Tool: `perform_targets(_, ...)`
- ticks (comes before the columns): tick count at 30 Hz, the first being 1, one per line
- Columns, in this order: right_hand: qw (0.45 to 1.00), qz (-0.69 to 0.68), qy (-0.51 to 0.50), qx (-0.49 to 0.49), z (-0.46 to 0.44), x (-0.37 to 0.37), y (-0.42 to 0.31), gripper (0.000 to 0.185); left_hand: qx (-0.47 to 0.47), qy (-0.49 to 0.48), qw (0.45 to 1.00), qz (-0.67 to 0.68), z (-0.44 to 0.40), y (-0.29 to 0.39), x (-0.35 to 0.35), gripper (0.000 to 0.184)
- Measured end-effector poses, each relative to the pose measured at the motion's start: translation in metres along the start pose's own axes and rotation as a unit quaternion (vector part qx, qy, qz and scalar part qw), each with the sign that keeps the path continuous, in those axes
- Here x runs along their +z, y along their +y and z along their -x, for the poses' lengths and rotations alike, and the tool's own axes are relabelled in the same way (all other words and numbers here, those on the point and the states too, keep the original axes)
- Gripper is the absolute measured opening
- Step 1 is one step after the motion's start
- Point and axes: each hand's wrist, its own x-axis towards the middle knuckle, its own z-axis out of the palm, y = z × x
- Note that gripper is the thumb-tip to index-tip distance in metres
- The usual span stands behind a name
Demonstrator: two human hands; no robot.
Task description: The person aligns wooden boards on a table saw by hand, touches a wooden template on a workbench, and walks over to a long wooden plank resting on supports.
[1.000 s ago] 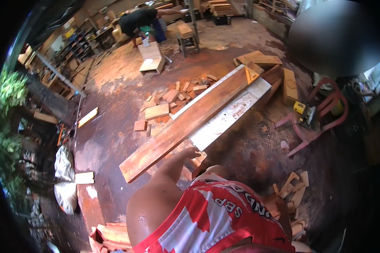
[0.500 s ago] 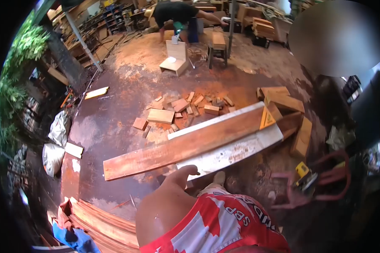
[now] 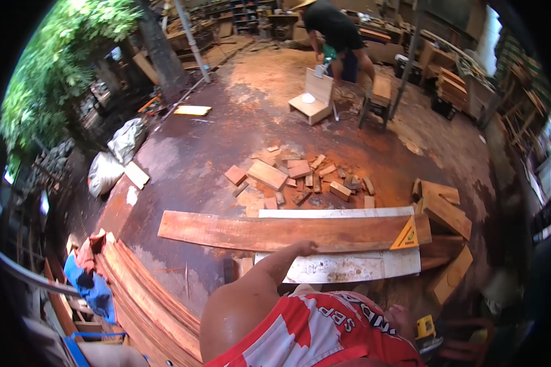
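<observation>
My left hand (image 3: 305, 247) is stretched forward over the near edge of a long reddish-brown plank (image 3: 257, 231), its fingers loosely bent with nothing visible in them; whether it touches the wood is unclear. The plank lies across a white, stained board (image 3: 337, 268). On the plank's right end sits a yellow triangular square (image 3: 405, 235). My right hand (image 3: 400, 319) is low beside the red and white shirt, near a yellow power tool (image 3: 426, 327); its fingers are not clear.
Wood offcuts (image 3: 268, 175) are scattered beyond the plank. Thick wood blocks (image 3: 450, 211) lie at right, stacked long boards (image 3: 147, 300) at lower left, white sacks (image 3: 106, 174) at left. A person (image 3: 333, 27) bends behind a small wooden seat (image 3: 311, 107).
The view has turned, so the plank now lies nearly level across it and the lower-left boards show more. My left hand has moved from near the white board's left end to the plank's near edge.
</observation>
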Motion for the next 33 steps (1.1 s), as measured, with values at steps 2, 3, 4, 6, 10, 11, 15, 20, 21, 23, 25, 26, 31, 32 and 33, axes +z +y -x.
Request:
perform_targets(2, 0.996, 0.071, 0.009, -0.046, -0.044, -0.014, -0.028, 0.039, -0.032, -0.052, 0.994, -0.09, 0.01, -0.041, 0.018, 0.051)
perform_targets(3, 0.995, 0.077, -0.003, -0.061, -0.064, -0.019, -0.043, 0.039, -0.038, -0.014, 0.991, -0.131, 0.042, -0.039, 0.018, 0.05)
perform_targets(4, 0.993, 0.081, -0.029, -0.075, -0.081, -0.024, -0.056, 0.04, -0.099, -0.034, 0.989, -0.106, 0.065, -0.035, 0.018, 0.05)
perform_targets(6, 0.986, 0.105, -0.082, -0.101, -0.128, -0.036, -0.049, 0.037, -0.181, -0.008, 0.982, -0.047, 0.08, -0.069, 0.05, 0.056)
perform_targets(10, 0.959, 0.146, -0.227, -0.086, -0.247, -0.055, 0.003, 0.038, -0.243, 0.116, 0.962, 0.054, 0.131, -0.028, 0.088, 0.057)
perform_targets(11, 0.957, 0.147, -0.233, -0.093, -0.267, -0.064, 0.005, 0.038, -0.26, 0.173, 0.941, 0.134, 0.132, -0.015, 0.096, 0.056)
perform_targets(15, 0.906, 0.328, -0.218, -0.154, -0.298, -0.096, -0.035, 0.06, -0.302, 0.185, 0.913, 0.203, 0.129, 0.052, 0.128, 0.052)
perform_targets(20, 0.867, 0.415, -0.242, -0.135, -0.335, -0.094, -0.077, 0.059, -0.271, 0.196, 0.919, 0.207, 0.143, 0.1, 0.165, 0.05)
perform_targets(21, 0.852, 0.419, -0.267, -0.164, -0.349, -0.083, -0.084, 0.057, -0.284, 0.219, 0.907, 0.222, 0.148, 0.108, 0.169, 0.05)
perform_targets(23, 0.844, 0.413, -0.287, -0.185, -0.356, -0.071, -0.103, 0.055, -0.314, 0.213, 0.889, 0.255, 0.158, 0.116, 0.179, 0.05)
perform_targets(25, 0.855, 0.37, -0.276, -0.238, -0.334, -0.056, -0.126, 0.053, -0.326, 0.191, 0.901, 0.212, 0.165, 0.105, 0.198, 0.05)
perform_targets(26, 0.853, 0.336, -0.268, -0.297, -0.317, -0.057, -0.134, 0.052, -0.322, 0.191, 0.903, 0.21, 0.166, 0.103, 0.205, 0.05)
perform_targets(31, 0.849, 0.339, -0.315, -0.256, -0.308, -0.051, -0.136, 0.055, -0.33, 0.191, 0.89, 0.251, 0.152, 0.109, 0.216, 0.05)
perform_targets(32, 0.849, 0.346, -0.33, -0.225, -0.305, -0.059, -0.134, 0.057, -0.324, 0.204, 0.891, 0.242, 0.145, 0.11, 0.215, 0.05)
perform_targets(33, 0.858, 0.338, -0.32, -0.22, -0.309, -0.067, -0.126, 0.057, -0.315, 0.196, 0.899, 0.234, 0.138, 0.111, 0.211, 0.05)
